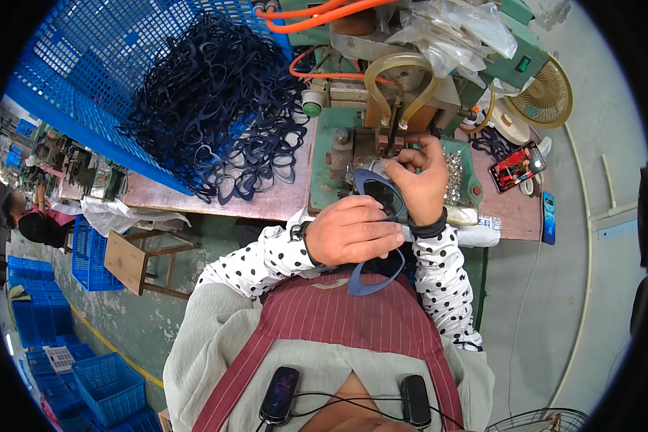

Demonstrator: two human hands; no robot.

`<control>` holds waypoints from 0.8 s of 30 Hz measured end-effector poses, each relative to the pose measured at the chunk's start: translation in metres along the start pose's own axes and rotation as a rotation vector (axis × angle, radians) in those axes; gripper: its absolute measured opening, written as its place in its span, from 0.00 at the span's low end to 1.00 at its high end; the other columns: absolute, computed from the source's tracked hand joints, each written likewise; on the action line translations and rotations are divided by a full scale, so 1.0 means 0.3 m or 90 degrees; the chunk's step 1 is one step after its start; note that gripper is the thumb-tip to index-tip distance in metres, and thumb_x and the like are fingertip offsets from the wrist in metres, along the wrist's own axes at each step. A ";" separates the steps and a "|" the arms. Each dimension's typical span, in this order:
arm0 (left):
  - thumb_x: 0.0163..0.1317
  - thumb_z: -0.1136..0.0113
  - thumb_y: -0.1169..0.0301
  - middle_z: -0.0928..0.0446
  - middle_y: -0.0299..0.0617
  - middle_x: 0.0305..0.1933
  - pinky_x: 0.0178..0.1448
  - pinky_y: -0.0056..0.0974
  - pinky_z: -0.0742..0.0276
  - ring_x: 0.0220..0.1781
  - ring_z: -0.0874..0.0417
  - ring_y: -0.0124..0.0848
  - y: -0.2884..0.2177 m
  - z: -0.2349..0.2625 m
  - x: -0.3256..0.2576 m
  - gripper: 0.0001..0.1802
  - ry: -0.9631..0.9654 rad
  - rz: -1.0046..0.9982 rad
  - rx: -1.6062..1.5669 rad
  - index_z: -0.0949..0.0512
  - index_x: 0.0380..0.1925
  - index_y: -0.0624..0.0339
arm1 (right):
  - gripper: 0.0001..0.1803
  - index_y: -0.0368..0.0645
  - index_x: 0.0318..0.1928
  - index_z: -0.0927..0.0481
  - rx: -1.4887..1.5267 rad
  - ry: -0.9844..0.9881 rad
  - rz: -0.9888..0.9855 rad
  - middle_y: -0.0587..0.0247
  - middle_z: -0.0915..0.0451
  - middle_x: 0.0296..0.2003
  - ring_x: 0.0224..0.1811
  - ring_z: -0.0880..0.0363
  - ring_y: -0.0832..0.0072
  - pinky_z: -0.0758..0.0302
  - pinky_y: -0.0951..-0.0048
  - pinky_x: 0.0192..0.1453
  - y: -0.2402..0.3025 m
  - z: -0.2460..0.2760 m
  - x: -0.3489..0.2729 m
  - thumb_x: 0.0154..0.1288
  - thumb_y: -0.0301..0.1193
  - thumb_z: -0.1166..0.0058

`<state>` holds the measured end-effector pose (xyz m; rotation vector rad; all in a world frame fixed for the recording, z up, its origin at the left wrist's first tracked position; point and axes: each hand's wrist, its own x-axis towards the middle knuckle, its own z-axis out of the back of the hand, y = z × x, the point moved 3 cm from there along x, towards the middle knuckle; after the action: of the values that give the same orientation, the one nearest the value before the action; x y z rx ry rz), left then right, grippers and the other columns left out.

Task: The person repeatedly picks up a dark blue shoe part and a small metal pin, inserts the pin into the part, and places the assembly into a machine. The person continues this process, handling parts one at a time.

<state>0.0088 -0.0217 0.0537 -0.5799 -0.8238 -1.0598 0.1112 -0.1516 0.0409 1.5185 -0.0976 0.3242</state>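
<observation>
A dark blue plastic eyeglass frame front (369, 290) is upright in front of the machine, one lens ring above my left hand and the other below it. My left hand (354, 234) is closed around its middle, fingers laid across it. Beside the upper ring, my right hand (425, 176) reaches to the tooling of a green bench press (324, 165). Its thumb and forefinger are bent together near the metal head; what is between them, if anything, is too small to make out. Small shiny metal parts (453, 175) lie in a tray just right of this hand.
A blue mesh basket (72, 126) at the left holds a heap of dark blue frames (216, 108). A red-and-black phone (517, 167), a blue phone-like item (549, 217) and a fan (547, 90) are at the right. A wooden stool (133, 263) and blue crates (111, 389) stand left; another person (43, 219) sits beyond.
</observation>
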 end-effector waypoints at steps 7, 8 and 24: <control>0.62 0.40 0.68 0.18 0.44 0.44 0.47 0.43 0.22 0.40 0.17 0.39 0.080 0.054 -0.023 0.14 0.073 0.100 0.003 0.23 0.46 0.62 | 0.27 0.34 0.50 0.33 0.092 0.020 -0.013 0.63 0.18 0.30 0.27 0.31 0.86 0.34 0.82 0.32 -0.019 -0.025 0.007 0.50 0.22 0.34; 0.65 0.43 0.70 0.18 0.45 0.43 0.47 0.40 0.22 0.40 0.17 0.37 0.120 0.102 0.014 0.12 -0.035 0.284 -0.036 0.23 0.45 0.64 | 0.27 0.34 0.50 0.33 0.098 0.027 -0.012 0.63 0.18 0.29 0.27 0.31 0.86 0.35 0.82 0.32 -0.020 -0.031 0.003 0.50 0.22 0.34; 0.58 0.36 0.68 0.19 0.46 0.51 0.59 0.49 0.23 0.50 0.18 0.42 0.018 -0.027 -0.003 0.20 0.011 0.061 -0.021 0.23 0.50 0.64 | 0.26 0.36 0.54 0.31 0.026 -0.050 0.068 0.62 0.16 0.33 0.33 0.23 0.82 0.26 0.77 0.41 -0.059 0.066 0.012 0.54 0.21 0.37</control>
<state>0.0160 -0.0253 0.0482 -0.6313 -0.7578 -0.9908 0.1220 -0.1709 0.0259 1.5694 -0.2362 0.3535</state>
